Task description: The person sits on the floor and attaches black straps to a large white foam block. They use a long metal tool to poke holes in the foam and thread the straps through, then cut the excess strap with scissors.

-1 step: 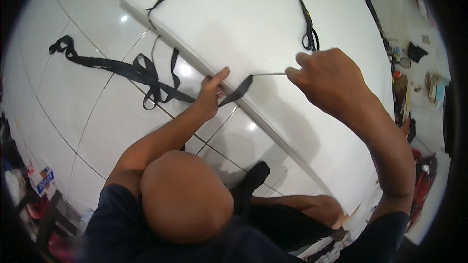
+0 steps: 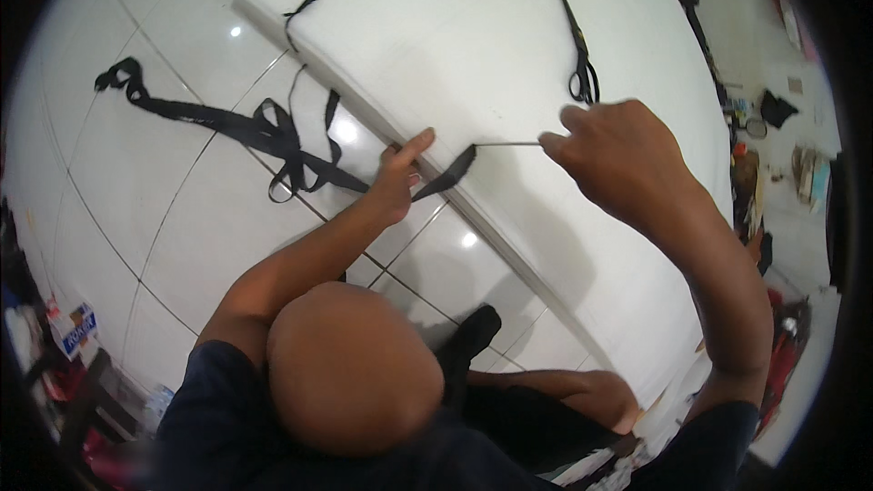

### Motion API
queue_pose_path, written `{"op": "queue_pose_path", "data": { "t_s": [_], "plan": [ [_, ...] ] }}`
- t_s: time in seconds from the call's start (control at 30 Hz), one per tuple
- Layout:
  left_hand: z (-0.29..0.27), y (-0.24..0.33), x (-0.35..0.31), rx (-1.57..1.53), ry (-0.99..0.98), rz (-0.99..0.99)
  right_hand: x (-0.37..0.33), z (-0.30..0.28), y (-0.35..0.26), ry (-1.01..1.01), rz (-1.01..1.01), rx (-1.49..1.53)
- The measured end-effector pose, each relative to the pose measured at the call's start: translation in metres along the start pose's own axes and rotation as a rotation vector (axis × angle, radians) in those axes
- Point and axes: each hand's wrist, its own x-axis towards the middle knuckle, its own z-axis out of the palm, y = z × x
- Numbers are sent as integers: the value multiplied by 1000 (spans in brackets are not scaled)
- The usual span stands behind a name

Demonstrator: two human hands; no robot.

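Observation:
My left hand (image 2: 401, 177) is closed on a black fabric ribbon (image 2: 450, 175) at the white table's edge, its thumb pointing up and away. From that hand the ribbon trails left in loops over the tiled floor. A short end rises to the right over the tabletop. Between its tip and my right hand (image 2: 611, 147) runs a thin, straight, greyish length (image 2: 509, 144); I cannot tell whether it is a taut thread or a slim rod. My right fingers are pinched on it. Black-handled scissors (image 2: 579, 64) lie on the table just beyond my right hand.
The white tabletop (image 2: 436, 45) spans the middle and right, its long edge running diagonally. A thin black strip (image 2: 291, 23) hangs over this edge at the far left. My bent knee (image 2: 609, 400) is close to the near edge. Assorted clutter lines the right side; a dark chair (image 2: 86, 400) stands lower left.
The whole view has shifted slightly, with the scissors a little lower in the picture. Both hands keep their holds, and the ribbon stays stretched between them.

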Motion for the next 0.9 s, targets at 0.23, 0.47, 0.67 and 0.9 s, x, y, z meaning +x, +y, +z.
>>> {"op": "queue_pose_path", "data": {
  "t_s": [0.23,0.47,0.67,0.9],
  "plan": [
    [21,5,-9,114,-16,172,0,3,1,-10,14,8],
    [26,15,-6,8,-132,246,8,1,8,-2,28,68],
    [63,40,-45,42,-65,161,13,7,7,19,32,47],
    [57,21,-38,-31,-114,112,7,-3,1,-109,34,-4]
  ]
}}
